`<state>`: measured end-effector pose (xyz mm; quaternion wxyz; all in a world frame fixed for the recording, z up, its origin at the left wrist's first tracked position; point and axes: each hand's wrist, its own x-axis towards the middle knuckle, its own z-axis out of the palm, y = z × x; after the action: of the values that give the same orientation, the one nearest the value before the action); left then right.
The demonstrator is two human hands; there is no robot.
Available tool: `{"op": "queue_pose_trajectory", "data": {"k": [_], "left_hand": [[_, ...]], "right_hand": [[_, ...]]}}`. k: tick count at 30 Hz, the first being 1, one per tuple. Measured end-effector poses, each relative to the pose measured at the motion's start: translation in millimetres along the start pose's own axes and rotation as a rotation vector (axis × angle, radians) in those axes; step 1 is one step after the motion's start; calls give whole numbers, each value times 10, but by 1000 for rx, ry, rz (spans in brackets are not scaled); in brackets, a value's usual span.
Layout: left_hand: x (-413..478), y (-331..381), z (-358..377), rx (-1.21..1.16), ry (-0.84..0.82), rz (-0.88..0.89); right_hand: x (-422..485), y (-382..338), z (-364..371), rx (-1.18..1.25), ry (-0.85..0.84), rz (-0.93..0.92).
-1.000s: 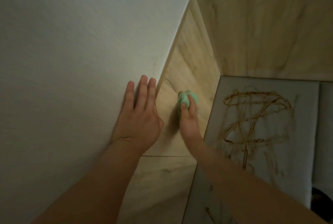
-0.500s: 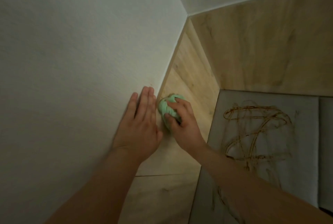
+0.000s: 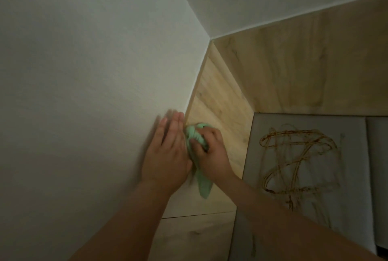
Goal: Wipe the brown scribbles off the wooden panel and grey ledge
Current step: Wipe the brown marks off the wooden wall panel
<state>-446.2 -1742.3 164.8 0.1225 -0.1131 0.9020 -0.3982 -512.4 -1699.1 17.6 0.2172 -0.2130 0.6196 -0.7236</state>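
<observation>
Plain white wall (image 3: 84, 54), dim light

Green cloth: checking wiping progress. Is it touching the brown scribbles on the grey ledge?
Apart. Head view: right hand holds the green cloth on the wooden panel, bare wood between it and the brown scribbles.

Your cloth (image 3: 196, 137) is mint green. The wooden panel (image 3: 218, 101) is pale honey-tan with faint darker grain streaks. On the grey ledge (image 3: 353, 189) you see brown scribbles (image 3: 294, 162): looping rusty lines that thin to pale smears toward its near edge. The wall (image 3: 84, 71) is plain white.
</observation>
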Motion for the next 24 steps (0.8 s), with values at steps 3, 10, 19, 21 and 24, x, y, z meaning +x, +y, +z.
{"op": "queue_pose_trajectory", "data": {"k": [3, 10, 19, 21, 24], "left_hand": [[153, 6, 38, -47, -3, -61], [273, 184, 256, -88, -37, -53], [296, 142, 380, -23, -72, -22], [285, 150, 414, -8, -70, -16], [254, 164, 408, -1, -75, -15]], "right_hand": [[509, 96, -65, 39, 74, 161], [-716, 775, 173, 275, 2, 420], [76, 1766, 123, 303, 197, 806], [-162, 1684, 246, 347, 220, 823], [-874, 1200, 419, 437, 176, 788]]}}
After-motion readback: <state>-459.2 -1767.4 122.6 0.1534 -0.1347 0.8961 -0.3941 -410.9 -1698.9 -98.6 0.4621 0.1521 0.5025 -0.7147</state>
